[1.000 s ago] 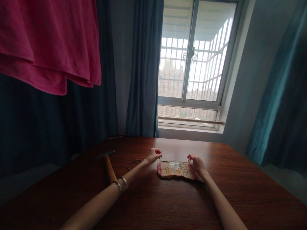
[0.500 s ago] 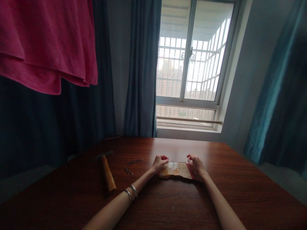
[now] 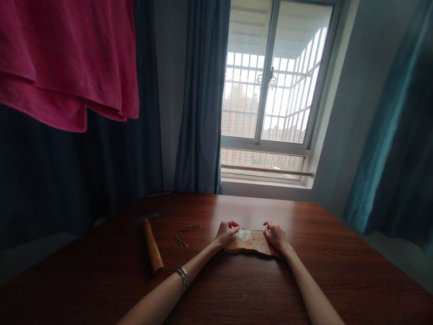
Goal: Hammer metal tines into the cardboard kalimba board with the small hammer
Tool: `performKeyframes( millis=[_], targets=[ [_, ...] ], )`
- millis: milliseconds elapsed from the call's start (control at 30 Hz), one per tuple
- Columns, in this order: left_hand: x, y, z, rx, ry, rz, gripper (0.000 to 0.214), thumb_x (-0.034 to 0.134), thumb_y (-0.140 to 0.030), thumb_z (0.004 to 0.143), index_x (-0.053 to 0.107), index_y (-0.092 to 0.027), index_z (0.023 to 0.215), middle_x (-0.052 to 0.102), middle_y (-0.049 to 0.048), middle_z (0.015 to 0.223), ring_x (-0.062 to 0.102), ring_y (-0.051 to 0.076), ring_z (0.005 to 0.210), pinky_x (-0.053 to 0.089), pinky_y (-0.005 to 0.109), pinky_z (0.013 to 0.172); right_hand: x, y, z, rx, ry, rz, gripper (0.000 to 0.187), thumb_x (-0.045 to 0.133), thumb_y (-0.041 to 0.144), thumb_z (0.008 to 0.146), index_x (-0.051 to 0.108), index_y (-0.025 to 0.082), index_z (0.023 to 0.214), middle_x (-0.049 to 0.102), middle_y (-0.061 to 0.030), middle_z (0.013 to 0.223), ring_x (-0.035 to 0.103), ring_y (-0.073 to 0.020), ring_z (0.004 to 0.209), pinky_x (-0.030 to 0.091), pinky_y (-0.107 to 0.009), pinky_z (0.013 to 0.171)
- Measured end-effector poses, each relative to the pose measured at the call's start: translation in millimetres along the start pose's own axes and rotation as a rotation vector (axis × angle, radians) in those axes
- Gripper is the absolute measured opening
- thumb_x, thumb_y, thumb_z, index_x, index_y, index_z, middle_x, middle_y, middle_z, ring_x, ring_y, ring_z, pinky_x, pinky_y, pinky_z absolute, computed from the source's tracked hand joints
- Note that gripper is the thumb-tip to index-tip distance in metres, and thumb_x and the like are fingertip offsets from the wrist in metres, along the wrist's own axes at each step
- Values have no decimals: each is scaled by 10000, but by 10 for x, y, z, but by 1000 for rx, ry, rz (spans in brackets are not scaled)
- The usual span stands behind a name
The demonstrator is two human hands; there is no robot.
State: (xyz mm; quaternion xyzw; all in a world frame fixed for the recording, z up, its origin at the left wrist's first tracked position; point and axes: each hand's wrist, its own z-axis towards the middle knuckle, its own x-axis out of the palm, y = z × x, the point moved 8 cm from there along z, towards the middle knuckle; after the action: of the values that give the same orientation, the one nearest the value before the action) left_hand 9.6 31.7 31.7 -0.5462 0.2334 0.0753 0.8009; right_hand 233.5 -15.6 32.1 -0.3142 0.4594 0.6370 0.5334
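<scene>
board [image 3: 253,242], spotted cream with orange patches and a pink band, lies flat on the table between the two hands, directly below and right of the left fingertips, its right end under the right fingers. its near edge is ragged. nail [image 3: 238,227], thin and dark, stands about upright at the left fingertips, over the board's far left part; can't tell if its tip touches the board. left hand [image 3: 226,233]: thumb and index pinch the nail, other fingers curled in behind. right hand [image 3: 275,235]: fingers bent over the pink end, index lifted a bit, pinching nothing that i can see; can't tell how hard it presses, or where the thumb sits. silvery bracelets [image 3: 183,276] on the left wrist, nearer the body than the left fingers. loose nails [image 3: 184,232], a small scatter, left of the left fingers, well apart from them. hammer [image 3: 153,246] further left again, wooden handle toward the body, dark head away. all of it sits on a brown wood table [image 3: 243,289]. beyond the fingers: window [image 3: 267,90] with bars outside, blue curtain [image 3: 203,99] to its left. pink cloth [image 3: 74,67] hangs high, far left of the fingers.
</scene>
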Motion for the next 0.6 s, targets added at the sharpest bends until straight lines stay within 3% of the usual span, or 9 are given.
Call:
performKeyframes(
  millis=[467, 533, 600],
  targets=[
    [97, 53, 11, 71, 44, 83, 205, 552, -270, 665, 669, -127, 753, 653, 44, 697, 554, 145, 634, 409, 236, 590, -98, 46, -19, 13, -26, 31, 255, 419, 190, 793, 615, 200, 957, 652, -59, 913, 570, -178, 912, 356, -263, 812],
    [100, 51, 9, 81, 43, 93, 195, 549, -260, 664, 669, -130, 746, 655, 43, 701, 552, 144, 631, 411, 238, 600, -178, 165, -4, 10, -51, 39, 280, 392, 179, 802, 601, 203, 987, 642, -61, 940, 559, -181, 936, 354, -268, 825],
    [97, 36, 2, 80, 45, 98, 185, 550, -255, 665, 668, -134, 742, 654, 40, 699, 552, 146, 633, 412, 241, 606, -298, 441, 4, -14, -97, 69, 300, 365, 172, 812, 579, 206, 1018, 629, -60, 970, 547, -181, 955, 352, -269, 837]
  ],
)
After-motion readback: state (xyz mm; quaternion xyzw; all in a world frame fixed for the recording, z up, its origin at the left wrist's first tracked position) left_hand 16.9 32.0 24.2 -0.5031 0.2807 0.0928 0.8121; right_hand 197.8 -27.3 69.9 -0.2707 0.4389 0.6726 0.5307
